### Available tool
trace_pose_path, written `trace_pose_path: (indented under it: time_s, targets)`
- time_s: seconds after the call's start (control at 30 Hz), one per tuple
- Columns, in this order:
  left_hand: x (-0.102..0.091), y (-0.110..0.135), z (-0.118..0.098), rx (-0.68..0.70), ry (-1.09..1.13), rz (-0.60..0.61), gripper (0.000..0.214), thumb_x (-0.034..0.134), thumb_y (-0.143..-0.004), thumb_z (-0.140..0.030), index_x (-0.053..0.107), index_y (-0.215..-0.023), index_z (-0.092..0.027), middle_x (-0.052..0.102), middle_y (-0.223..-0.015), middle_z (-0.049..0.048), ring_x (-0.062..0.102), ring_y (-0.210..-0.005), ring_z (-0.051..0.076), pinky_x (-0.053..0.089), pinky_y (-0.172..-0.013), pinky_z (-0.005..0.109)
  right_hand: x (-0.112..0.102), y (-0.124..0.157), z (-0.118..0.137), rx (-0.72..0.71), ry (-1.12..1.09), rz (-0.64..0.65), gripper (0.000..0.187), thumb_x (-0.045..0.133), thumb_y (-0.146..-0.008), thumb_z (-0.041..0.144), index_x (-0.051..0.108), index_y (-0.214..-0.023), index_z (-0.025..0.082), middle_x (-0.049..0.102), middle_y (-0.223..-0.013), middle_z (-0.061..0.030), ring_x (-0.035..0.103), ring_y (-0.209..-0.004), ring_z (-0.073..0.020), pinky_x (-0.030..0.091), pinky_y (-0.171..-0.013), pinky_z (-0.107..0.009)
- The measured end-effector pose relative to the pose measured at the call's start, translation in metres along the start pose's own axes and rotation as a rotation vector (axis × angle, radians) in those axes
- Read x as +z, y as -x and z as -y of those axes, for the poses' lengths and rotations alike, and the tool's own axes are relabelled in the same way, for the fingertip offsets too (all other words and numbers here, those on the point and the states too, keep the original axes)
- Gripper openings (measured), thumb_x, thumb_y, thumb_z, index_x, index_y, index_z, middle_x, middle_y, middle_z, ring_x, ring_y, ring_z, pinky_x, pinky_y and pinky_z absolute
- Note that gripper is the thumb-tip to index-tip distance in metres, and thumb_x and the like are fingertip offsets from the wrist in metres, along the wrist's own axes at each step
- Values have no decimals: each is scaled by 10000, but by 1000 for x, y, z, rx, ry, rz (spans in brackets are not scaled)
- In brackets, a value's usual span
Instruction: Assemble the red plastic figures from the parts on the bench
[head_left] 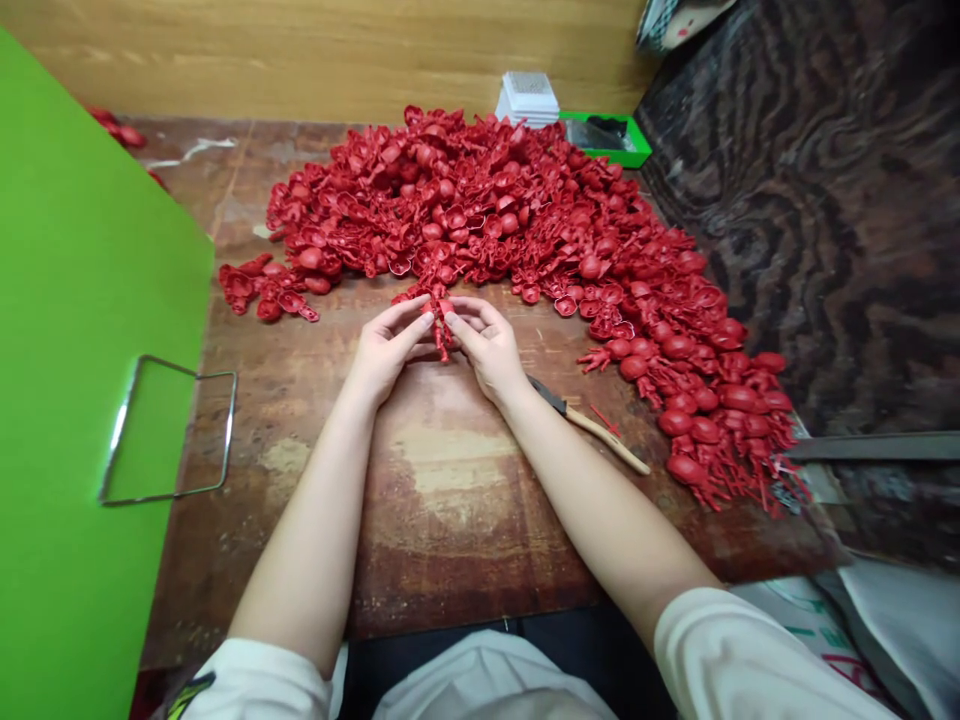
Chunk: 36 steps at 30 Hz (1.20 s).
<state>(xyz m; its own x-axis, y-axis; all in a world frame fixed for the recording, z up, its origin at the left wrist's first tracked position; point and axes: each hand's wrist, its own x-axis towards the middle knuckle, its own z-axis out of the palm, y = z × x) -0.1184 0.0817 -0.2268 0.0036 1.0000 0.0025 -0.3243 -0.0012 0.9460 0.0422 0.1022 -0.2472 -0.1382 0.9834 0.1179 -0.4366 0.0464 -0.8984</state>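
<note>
Between my two hands is a small red plastic piece (441,335), shaped like a little figure with a rounded head and thin limbs. My left hand (390,345) pinches it from the left with thumb and fingers. From the other side, the thumb and fingers of my right hand (484,345) grip the same piece. Just beyond my fingertips begins a large curved heap of similar red plastic parts (480,200). Cutting pliers (607,440) with tan handles lie beside my right forearm, their jaws partly hidden behind it. A thin red scrap (604,420) lies near them.
A green panel (90,380) with a wire handle (232,420) stands along the left. At the back are a white stacked block (527,98) and a green tray (637,145). Dark wooden boarding (817,200) rises on the right. The worn wooden tabletop (450,480) lies under my forearms.
</note>
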Motion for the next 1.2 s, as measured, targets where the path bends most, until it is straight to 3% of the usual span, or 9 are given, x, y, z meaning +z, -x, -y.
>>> trace_pose_path:
  time_s: [0.2,0.57,1.0,1.2]
  targets:
    - [5,2,-5,-13,25,-30,530,965,-761,-438,818,-1224,-226,828,-1264,116,833,-1023,278,716,-858,399,0,0,0,1,20,-6,499,929,-762,572,750,-1124,279,818,-1148,-29,778,-1027,-205,662,-850,-300]
    - [5,3,-6,-32,15,-50,574,988,-714,-472,831,-1207,-226,851,-1187,107,837,-957,248,712,-826,368,1,0,-3,7,30,-38,520,952,-725,578,762,-1085,254,839,-1130,-43,792,-1047,-220,653,-965,-365]
    - [3,4,-5,-41,11,-26,591,969,-746,-469,815,-1256,-215,845,-1202,122,832,-1030,289,700,-938,468,1,0,-2,22,-5,-41,482,962,-718,544,811,-1083,268,854,-1076,-26,804,-949,-206,667,-891,-354]
    - [-1,6,-4,-31,-8,60,603,929,-794,-501,789,-1327,-256,811,-1312,116,789,-1193,335,653,-1054,541,-3,0,-2,47,-18,-49,493,973,-698,541,827,-1085,273,853,-1141,-36,799,-1079,-235,618,-1073,-421]
